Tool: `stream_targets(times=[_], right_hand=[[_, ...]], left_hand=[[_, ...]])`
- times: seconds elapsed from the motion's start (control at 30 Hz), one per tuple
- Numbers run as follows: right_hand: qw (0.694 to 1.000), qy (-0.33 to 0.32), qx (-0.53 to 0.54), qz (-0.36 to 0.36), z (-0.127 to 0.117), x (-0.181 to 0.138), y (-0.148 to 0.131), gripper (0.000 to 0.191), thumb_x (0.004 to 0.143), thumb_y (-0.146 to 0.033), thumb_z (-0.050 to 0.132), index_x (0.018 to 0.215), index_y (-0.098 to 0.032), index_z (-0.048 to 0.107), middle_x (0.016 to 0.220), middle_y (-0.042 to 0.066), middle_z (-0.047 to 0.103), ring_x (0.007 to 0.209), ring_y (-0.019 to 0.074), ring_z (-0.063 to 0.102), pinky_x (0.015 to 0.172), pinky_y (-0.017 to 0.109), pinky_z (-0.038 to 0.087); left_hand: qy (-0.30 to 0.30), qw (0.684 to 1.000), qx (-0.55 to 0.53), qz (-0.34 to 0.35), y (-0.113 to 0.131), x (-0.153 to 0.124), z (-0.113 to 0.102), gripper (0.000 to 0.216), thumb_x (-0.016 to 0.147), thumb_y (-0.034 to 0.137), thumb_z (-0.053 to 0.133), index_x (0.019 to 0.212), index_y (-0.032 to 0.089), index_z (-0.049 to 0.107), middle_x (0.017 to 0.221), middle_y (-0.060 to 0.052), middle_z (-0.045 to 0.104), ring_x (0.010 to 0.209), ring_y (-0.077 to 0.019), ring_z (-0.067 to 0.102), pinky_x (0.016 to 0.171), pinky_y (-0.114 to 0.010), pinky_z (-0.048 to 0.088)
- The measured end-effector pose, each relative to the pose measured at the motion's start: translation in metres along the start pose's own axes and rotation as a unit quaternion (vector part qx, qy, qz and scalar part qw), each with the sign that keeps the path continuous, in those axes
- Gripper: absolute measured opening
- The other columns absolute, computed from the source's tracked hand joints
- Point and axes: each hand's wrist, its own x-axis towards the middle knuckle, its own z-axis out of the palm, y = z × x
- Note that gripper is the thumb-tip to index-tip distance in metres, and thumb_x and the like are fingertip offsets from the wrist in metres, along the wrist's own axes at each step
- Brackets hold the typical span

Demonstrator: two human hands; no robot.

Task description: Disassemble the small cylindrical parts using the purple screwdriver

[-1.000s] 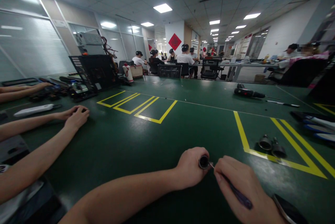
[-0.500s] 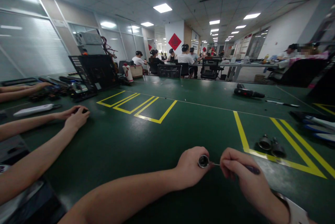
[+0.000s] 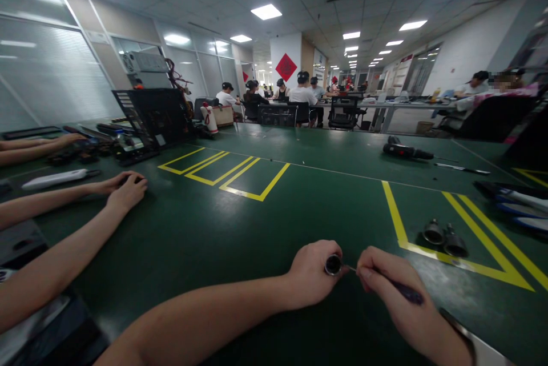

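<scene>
Low centre of the frame: the left hand (image 3: 310, 274) is closed around a small dark cylinder (image 3: 333, 264), its round open end facing up toward the camera. Just right of it, the right hand (image 3: 391, 289) pinches a thin tool (image 3: 409, 294). The tool's long axis runs from lower right to upper left, its dark handle at the back and its metal tip at the cylinder's rim. Both sit just above the green table (image 3: 257, 229). Two similar parts (image 3: 443, 237) lie on a yellow line at right, and a co-worker's hands (image 3: 126, 189) rest at left.

I am gripping a black, silver-rimmed cylinder (image 3: 333, 264) and a tool (image 3: 405, 292) with a dark blue handle. The table (image 3: 257, 229) is showing dark green, with yellow lines (image 3: 394, 214) crossing it.
</scene>
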Motion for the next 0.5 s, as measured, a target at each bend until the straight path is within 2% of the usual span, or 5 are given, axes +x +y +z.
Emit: stream_targets(times=[0.13,0.3,0.4,0.5], right_hand=[[0.995,0.013,0.065,0.077,-0.003,0.005,0.004,0.027,0.079,-0.023,0.042,0.052,-0.021,0.048,0.05,-0.002,0.048,0.048,0.0135,0.046,0.046,0.026,0.033],[0.986,0.021,0.117,0.12,-0.001,0.004,0.011,0.024,0.076,-0.025,0.044,0.055,-0.02,0.052,0.05,-0.002,0.05,0.047,0.0133,0.045,0.044,0.025,0.033],[0.989,0.023,0.098,0.104,0.001,0.002,0.013,0.025,0.078,-0.025,0.042,0.055,-0.02,0.051,0.05,-0.002,0.049,0.047,0.0134,0.045,0.044,0.025,0.034],[0.999,0.013,0.038,0.031,0.001,0.0,0.01,0.028,0.083,-0.025,0.042,0.057,-0.02,0.049,0.054,-0.001,0.049,0.051,0.0136,0.047,0.048,0.025,0.035]], left_hand=[[0.002,1.0,0.007,0.009,0.0,0.0,0.0,0.014,0.08,0.032,0.06,0.083,0.018,0.059,0.08,0.001,0.059,0.071,-0.0131,0.052,0.06,-0.024,0.036],[0.0,1.0,-0.003,-0.01,0.0,0.0,0.0,0.015,0.08,0.033,0.06,0.086,0.018,0.059,0.082,0.001,0.059,0.071,-0.0121,0.052,0.06,-0.023,0.037],[-0.002,1.0,0.002,-0.019,-0.001,0.0,0.001,0.017,0.08,0.033,0.06,0.087,0.018,0.059,0.083,0.001,0.059,0.071,-0.0123,0.052,0.06,-0.023,0.037],[0.007,1.0,0.002,-0.01,-0.003,0.001,0.003,0.014,0.079,0.03,0.061,0.087,0.018,0.06,0.083,0.001,0.06,0.071,-0.0125,0.053,0.061,-0.023,0.037]])
